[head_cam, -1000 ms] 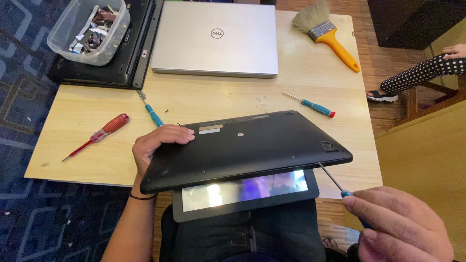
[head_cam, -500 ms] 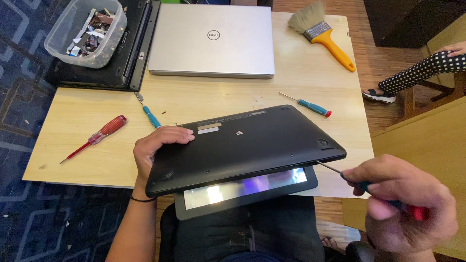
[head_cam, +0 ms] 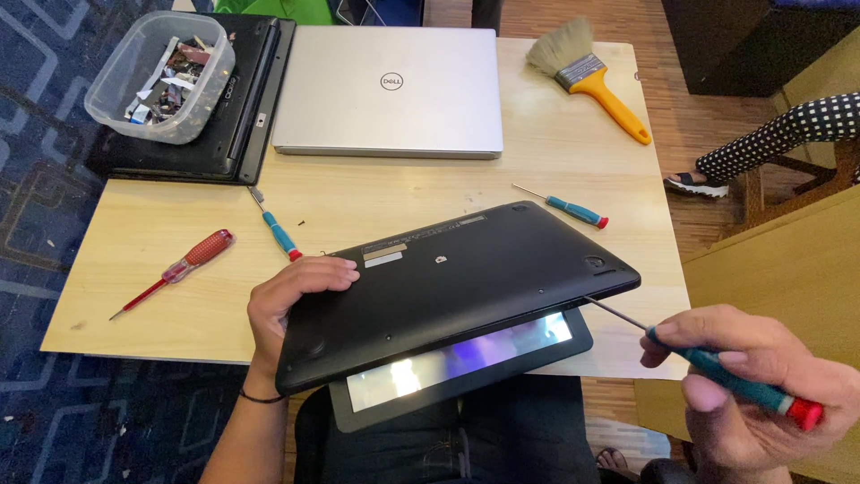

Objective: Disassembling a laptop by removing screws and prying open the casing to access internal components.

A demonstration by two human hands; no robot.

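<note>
Here, at the far left, a clear plastic tub (head_cam: 161,76) of small scraps sits on a closed black laptop (head_cam: 228,125) whose top edge is cut off by the frame; what the scraps are is too small to tell. Below it on the wooden tabletop (head_cam: 134,269) lie a red-handled screwdriver (head_cam: 175,272) and a small teal screwdriver (head_cam: 276,229) just beside the left hand (head_cam: 291,300). That hand is partly open, fingers curled over the near left edge of an upturned black laptop (head_cam: 466,278), palm against its underside; the thumb is hidden beneath. This laptop is tilted, its base facing up over the tabletop's near edge and the person's lap, with the screen (head_cam: 457,363) showing only as a glossy strip underneath, the rest covered by the base. Behind it lies a closed silver laptop (head_cam: 390,90). Further right are another teal screwdriver (head_cam: 564,208) and a yellow-handled brush (head_cam: 596,76). The right hand (head_cam: 757,385), partly cut off at the bottom edge, is clenched around a teal screwdriver with a red end (head_cam: 717,376), its thin tip meeting the black laptop's right corner. Beyond the tabletop, another person's dotted trouser leg (head_cam: 770,139) crosses the floor.
</note>
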